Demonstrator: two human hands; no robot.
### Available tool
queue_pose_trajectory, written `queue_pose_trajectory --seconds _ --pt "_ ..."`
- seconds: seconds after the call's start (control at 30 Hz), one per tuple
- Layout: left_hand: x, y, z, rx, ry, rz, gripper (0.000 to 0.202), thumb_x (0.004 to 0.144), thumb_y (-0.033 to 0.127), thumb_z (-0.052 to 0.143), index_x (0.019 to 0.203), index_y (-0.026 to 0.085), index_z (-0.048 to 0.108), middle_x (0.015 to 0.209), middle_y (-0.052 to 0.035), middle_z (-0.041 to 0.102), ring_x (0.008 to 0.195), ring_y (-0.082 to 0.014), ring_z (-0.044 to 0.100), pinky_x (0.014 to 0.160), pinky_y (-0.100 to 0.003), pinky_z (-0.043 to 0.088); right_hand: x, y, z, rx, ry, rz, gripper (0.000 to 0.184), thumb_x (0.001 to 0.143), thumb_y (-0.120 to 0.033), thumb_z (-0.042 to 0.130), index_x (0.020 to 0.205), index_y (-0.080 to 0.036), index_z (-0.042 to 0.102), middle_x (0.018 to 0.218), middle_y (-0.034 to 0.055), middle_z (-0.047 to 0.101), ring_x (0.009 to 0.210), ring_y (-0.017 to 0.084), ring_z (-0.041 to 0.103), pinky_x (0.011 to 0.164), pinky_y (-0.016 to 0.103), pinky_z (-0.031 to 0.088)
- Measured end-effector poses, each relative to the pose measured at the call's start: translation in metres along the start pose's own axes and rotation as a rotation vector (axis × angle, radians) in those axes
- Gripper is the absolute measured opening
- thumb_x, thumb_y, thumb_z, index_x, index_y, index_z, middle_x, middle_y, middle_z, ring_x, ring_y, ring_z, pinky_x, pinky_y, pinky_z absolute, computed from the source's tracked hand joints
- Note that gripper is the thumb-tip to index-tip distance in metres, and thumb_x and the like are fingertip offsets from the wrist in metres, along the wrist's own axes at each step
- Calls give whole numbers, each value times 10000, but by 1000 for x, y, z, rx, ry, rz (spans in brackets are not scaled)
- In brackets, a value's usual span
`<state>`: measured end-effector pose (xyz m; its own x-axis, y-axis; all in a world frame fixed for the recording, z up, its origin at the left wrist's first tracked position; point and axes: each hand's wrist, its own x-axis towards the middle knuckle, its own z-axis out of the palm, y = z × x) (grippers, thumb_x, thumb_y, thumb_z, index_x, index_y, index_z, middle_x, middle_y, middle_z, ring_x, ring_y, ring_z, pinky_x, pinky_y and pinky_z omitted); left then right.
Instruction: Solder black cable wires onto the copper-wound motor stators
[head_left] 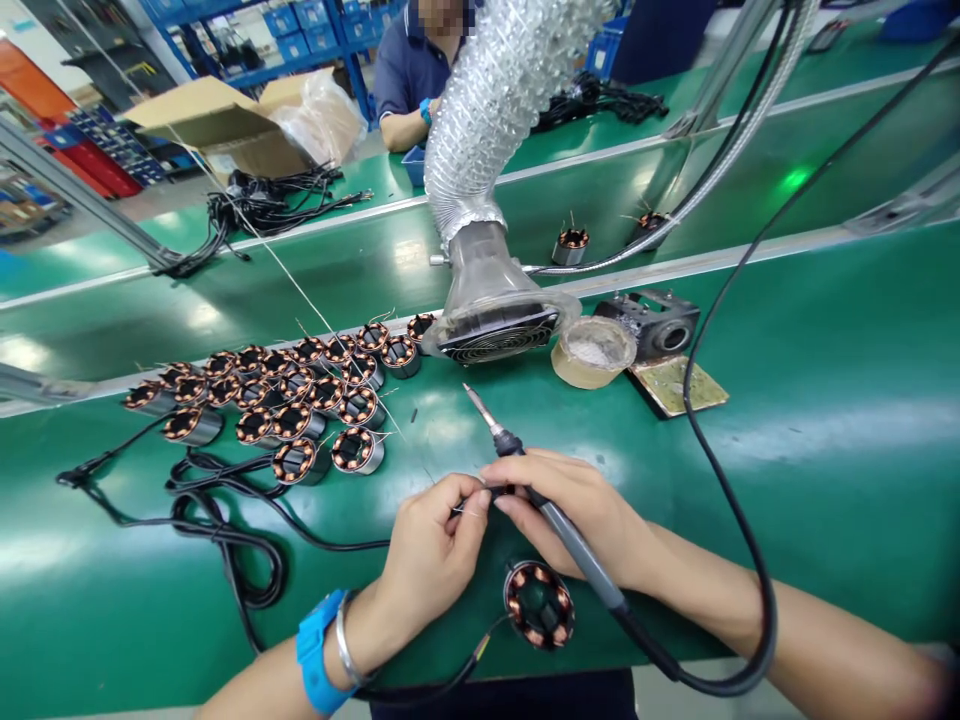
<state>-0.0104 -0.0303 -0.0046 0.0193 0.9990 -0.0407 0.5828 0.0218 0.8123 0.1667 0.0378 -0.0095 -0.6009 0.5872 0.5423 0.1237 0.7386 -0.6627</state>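
Note:
My left hand point(431, 540) pinches a thin wire end between thumb and forefinger near the front of the bench. Close against it, my right hand point(592, 510) grips a soldering iron point(574, 545), its tip pointing up and away to the left. The right fingertips also meet a small dark piece at the wire, mostly hidden between the hands. Below the hands lies a motor stator point(517, 590) with copper coils. A black cable with coloured leads point(481, 648) reaches this stator. Another black cable point(277, 580) lies looped left of my left hand.
Several stators point(296, 460) stand grouped at left. A fume extractor hood point(499, 325) hangs ahead, beside a round tub point(592, 355) of pale material, an iron stand point(664, 325) and a flat pad point(697, 388). The iron's cord point(716, 475) arcs at right. A person point(412, 70) sits opposite.

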Motion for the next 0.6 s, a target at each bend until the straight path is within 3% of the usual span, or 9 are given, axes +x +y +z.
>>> queue_pose_trajectory --seconds 0.23,0.43,0.5,0.6 --pt "-10 5 -2 57 -29 136 250 995 229 378 1069 191 613 844 -25 691 718 -138 640 686 -239 467 -4 -1 9 -88 56 30 290 883 -43 472 1122 -187 551 879 42 691 698 146 624 648 260 536" --pt "-14 14 -2 146 -97 181 309 1007 245 317 1049 177 615 883 -58 710 752 -170 671 714 -271 507 -8 3 13 -174 88 -21 306 876 -38 457 1127 -179 562 840 47 685 650 151 605 603 274 531" --pt "-11 21 -16 282 -147 196 324 1007 247 313 1054 187 628 924 -67 722 825 -195 685 767 -296 510 -8 3 6 -190 56 -32 287 897 -63 481 1142 -189 562 852 44 686 654 144 603 610 270 536" --pt "-14 22 -62 527 -224 137 341 1002 256 317 1110 211 638 932 -68 737 866 -221 699 779 -312 505 -10 -5 -10 -263 -25 -29 305 906 -156 556 1209 -190 532 1004 89 703 808 187 661 734 335 571"
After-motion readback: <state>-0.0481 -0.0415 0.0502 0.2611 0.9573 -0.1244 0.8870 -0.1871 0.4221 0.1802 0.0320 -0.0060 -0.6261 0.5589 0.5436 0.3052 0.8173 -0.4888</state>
